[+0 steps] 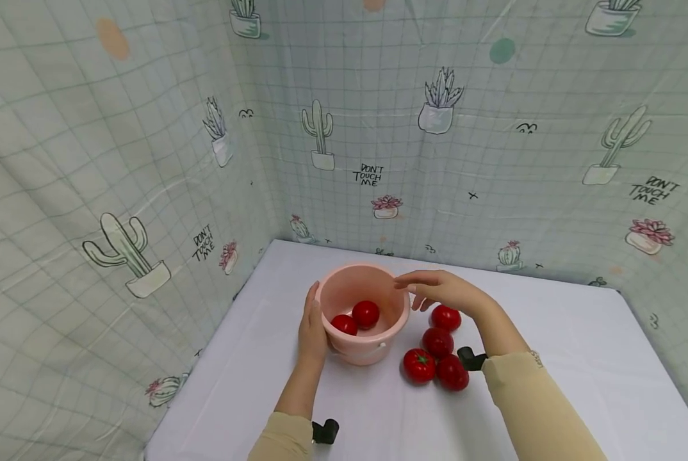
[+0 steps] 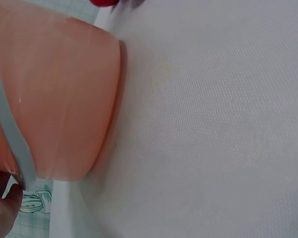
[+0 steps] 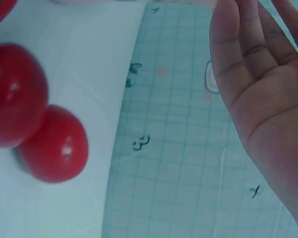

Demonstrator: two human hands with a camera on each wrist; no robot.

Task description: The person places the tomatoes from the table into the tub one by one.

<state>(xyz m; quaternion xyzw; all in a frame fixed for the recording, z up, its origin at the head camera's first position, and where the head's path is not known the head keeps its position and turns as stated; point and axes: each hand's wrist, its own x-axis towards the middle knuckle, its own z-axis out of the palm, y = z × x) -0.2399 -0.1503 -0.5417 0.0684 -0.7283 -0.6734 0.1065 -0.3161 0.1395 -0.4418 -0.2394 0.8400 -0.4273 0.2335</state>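
Note:
A pink bucket [image 1: 362, 349] stands on the table with two red round fruits [image 1: 366, 314] inside it. My left hand [image 1: 312, 333] holds the bucket's left side near the rim; in the left wrist view its fingertips [image 2: 12, 198] are at the pale bucket handle [image 2: 12, 134]. Over the right rim reaches my right hand [image 1: 444, 291], palm down and holding nothing, its fingers loosely bent. Below and beside that hand lie several red fruits: a tomato [image 1: 419, 366] with a green star-shaped top, two darker ones [image 1: 438, 342] and a brighter one [image 1: 446, 317] farthest back.
The white-covered table [image 1: 557, 365] extends to the right of the fruits and in front of the bucket. A fabric backdrop [image 1: 367, 128] with a grid and cactus prints rises behind and along the left. Each wrist wears a black mount [image 1: 325, 431].

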